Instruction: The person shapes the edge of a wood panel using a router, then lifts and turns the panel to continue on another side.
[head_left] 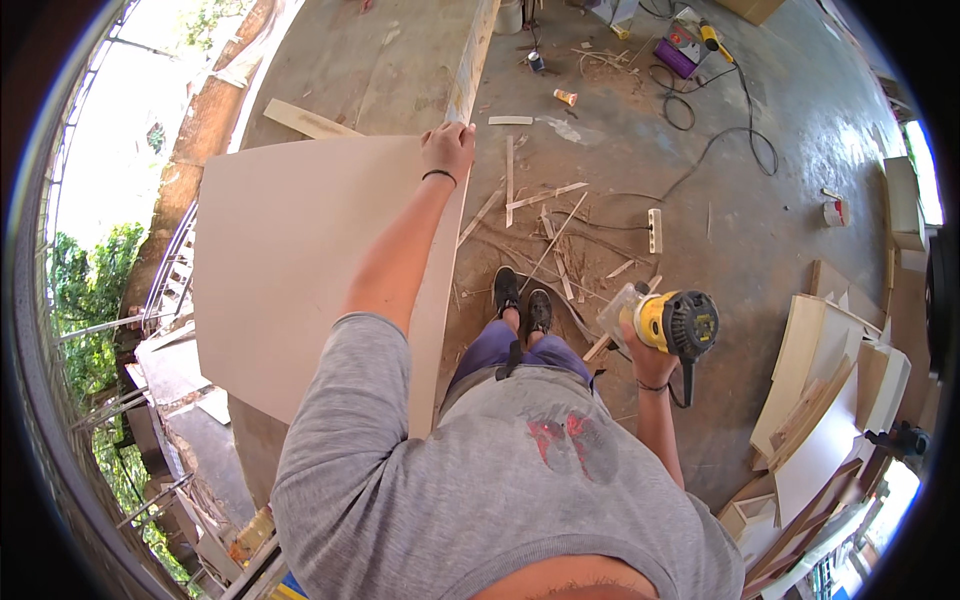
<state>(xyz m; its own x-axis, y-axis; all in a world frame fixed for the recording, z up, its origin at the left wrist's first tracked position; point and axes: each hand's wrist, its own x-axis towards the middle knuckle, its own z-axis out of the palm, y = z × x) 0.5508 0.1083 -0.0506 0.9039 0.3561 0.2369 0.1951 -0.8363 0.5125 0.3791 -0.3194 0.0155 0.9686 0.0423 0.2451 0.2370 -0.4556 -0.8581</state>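
Note:
A large pale panel (300, 230) lies flat on the workbench at my left. My left hand (448, 150) is at the panel's far right corner, its fingers curled over the edge. Out to my right, apart from the panel, my right hand (645, 352) grips a yellow and black trim router (672, 318) by its body. The router is tilted sideways, with its clear base toward the left and its black cord hanging by my wrist. Most of the right-hand fingers are hidden behind the tool.
Wood offcuts (548, 215) and shavings litter the floor ahead of my feet. A white power strip (655, 231) and a loose black cable (715, 150) lie to the right. Stacked boards (815, 370) lean at the far right. A wood strip (308, 120) sits beyond the panel.

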